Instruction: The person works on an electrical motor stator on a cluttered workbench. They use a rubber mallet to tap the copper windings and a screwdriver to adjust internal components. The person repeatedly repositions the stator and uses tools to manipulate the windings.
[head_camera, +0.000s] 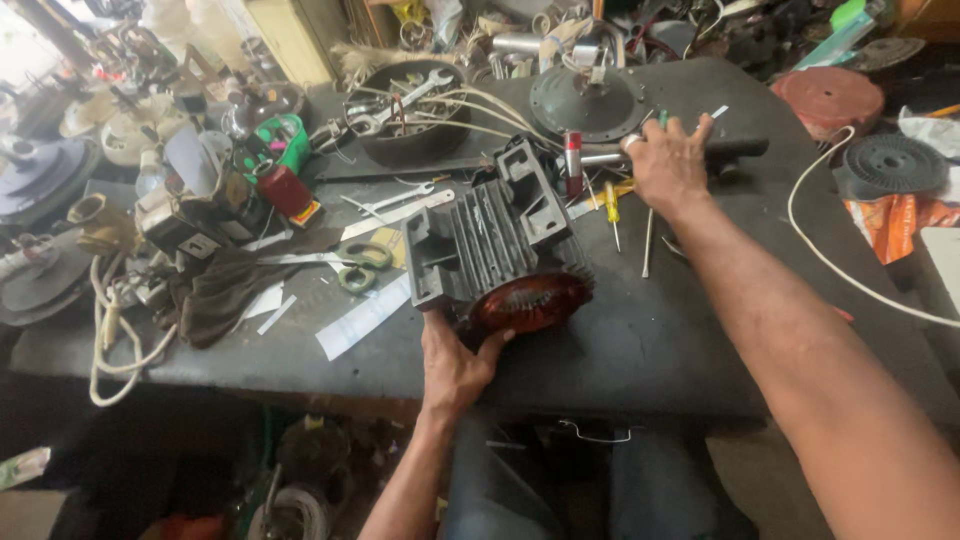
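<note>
Motor stator housing (492, 243): black finned casting, lying on its side near the front-centre of the dark workbench (680, 330). Long axis runs diagonal, from far-left to near-right. Open end faces the near edge and slightly right, copper-red windings (528, 302) visible inside the bore. Flat mounting foot and terminal box block sit on the upper and left flanks, fins running along the axis.

Left hand (455, 365): at the near lower rim of the housing, fingers curled up against the casting just beside the open bore, thumb on the left side. Partly closed, gripping the rim of the housing.

Right hand (668, 160): arm stretched across the bench, well apart from the housing, palm down. Fingers spread and bent over a dark bar-shaped part (735, 148) at the far side. Touching it; can't tell if it's a real grip.

Just left of that hand: red-capped cylinder (573, 158) standing upright, yellow-handled screwdriver (611, 203) lying flat, thin metal rods beside it. Behind: round grey end cover (586, 100), and a dark bowl (410, 125) holding spanners and cream wires.

Left of the housing: scissors (362, 262) with greenish handles, white paper strips (362, 318), dark rag (225, 290), red bottle (284, 190). Right side: white cable (830, 262) looping over the bench, reddish disc (828, 98), black ribbed disc (890, 165).
</note>
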